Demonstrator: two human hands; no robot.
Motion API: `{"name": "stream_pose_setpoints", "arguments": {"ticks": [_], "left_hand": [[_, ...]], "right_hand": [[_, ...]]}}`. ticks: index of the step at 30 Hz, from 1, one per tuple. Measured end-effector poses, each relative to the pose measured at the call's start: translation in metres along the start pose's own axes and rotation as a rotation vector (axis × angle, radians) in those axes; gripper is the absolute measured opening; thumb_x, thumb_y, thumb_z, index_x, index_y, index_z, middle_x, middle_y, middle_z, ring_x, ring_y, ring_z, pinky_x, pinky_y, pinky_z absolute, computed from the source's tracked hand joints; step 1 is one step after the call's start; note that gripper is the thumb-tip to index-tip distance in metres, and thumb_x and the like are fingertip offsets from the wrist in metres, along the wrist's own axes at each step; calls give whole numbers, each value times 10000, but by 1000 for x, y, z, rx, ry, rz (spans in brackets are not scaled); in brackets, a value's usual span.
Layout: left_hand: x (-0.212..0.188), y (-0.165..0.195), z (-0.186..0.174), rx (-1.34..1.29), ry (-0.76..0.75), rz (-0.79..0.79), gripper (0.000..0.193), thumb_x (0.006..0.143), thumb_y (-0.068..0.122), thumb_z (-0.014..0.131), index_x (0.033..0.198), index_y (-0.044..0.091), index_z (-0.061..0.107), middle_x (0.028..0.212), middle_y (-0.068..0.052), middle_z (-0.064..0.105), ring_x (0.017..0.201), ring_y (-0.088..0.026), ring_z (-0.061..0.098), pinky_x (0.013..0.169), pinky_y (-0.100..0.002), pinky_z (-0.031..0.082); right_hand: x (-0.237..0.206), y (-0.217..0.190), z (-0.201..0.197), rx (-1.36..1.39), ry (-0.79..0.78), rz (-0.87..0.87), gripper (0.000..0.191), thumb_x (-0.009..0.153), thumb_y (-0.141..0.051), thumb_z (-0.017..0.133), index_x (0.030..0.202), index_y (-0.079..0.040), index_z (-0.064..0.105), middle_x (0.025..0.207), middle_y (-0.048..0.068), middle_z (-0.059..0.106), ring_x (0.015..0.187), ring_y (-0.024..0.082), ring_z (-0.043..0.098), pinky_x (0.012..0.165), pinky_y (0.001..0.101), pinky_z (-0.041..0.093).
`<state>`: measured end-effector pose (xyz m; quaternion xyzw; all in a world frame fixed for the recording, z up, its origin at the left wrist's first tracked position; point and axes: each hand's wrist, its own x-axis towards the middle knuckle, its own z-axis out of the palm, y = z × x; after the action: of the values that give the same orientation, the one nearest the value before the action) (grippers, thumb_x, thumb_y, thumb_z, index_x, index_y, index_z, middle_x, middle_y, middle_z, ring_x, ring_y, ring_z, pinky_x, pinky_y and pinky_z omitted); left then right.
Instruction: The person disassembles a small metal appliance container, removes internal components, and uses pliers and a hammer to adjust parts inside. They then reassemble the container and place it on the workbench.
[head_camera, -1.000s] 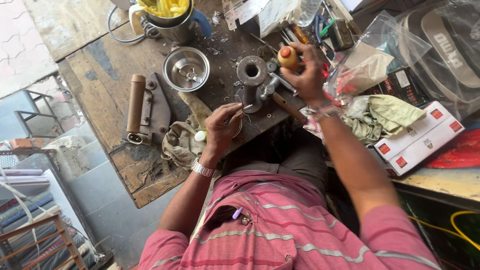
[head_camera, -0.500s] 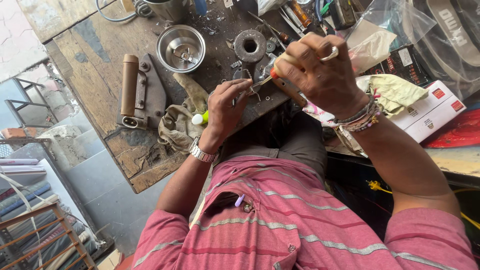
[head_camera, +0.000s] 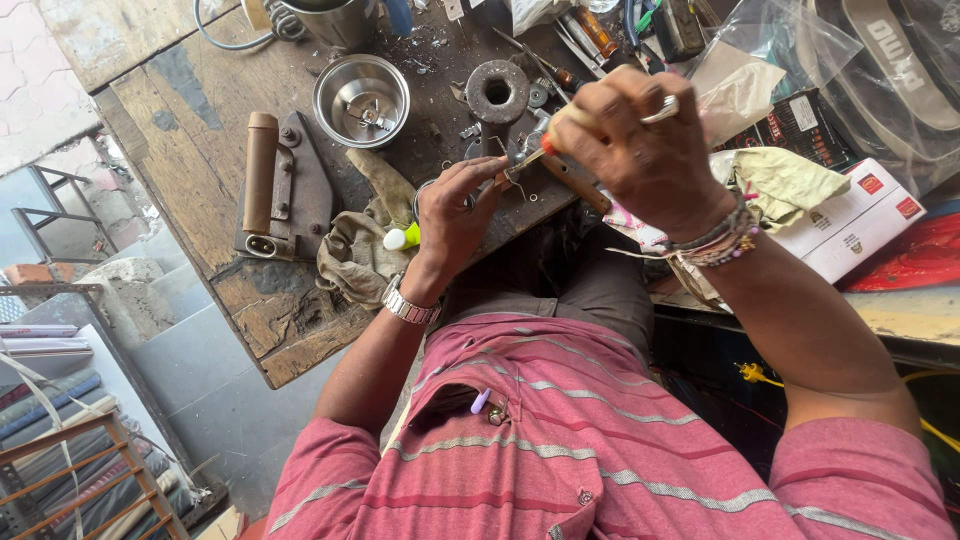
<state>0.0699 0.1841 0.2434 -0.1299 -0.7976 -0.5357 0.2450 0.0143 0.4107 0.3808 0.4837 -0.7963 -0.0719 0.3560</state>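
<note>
Since half a second ago the right hand (head_camera: 640, 150) has drawn closer to the left hand (head_camera: 455, 215), bringing its screwdriver (head_camera: 560, 135) over the small metal part (head_camera: 515, 175). Taking the steel bowl (head_camera: 360, 100) as landmark: left of it lies an old iron (head_camera: 285, 185) on the wooden tabletop (head_camera: 190, 130); below and right of it the left fingers (head_camera: 480, 175) pinch the part; farther right the right fingers (head_camera: 600, 100) are closed round the screwdriver's orange handle. The part looks light, stiff and slippery, best held by its edges
</note>
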Motion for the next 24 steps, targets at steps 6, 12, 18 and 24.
{"name": "stream_pose_setpoints", "arguments": {"ticks": [6, 12, 18, 24], "left_hand": [[7, 0, 1, -24, -21, -28, 296, 909, 7, 763, 1189, 95, 737, 1167, -89, 761, 1026, -218, 774, 883, -307, 618], [5, -14, -8, -64, 36, -100, 273, 912, 23, 781, 1178, 68, 740, 1132, -99, 768, 981, -173, 763, 845, -283, 614], [-7, -23, -22, 7, 69, -183, 253, 927, 19, 782, 1174, 65, 754, 1098, -96, 781, 921, -155, 749, 816, -274, 596], [-10, -22, -30, 144, 104, -154, 279, 916, 8, 783, 1187, 61, 748, 1119, -108, 770, 931, -162, 753, 828, -280, 594]], "right_hand": [[-7, 0, 14, 18, 28, 20, 194, 1000, -273, 811, 1171, -211, 744, 1235, -23, 588, 1281, 184, 499, 1063, 374, 346], [-46, 17, 85, 77, -60, 331, 413, 833, -161, 893, 1194, -180, 692, 1282, 19, 630, 1278, 235, 544, 1072, 419, 387], [-63, 21, 227, 911, 78, 810, 571, 771, -30, 911, 1238, -96, 588, 1168, 120, 705, 1088, 293, 725, 928, 393, 594], [-58, -8, 315, 965, -75, 971, 372, 830, -37, 759, 1185, -73, 654, 1098, 137, 748, 1048, 303, 748, 902, 380, 587]]}}
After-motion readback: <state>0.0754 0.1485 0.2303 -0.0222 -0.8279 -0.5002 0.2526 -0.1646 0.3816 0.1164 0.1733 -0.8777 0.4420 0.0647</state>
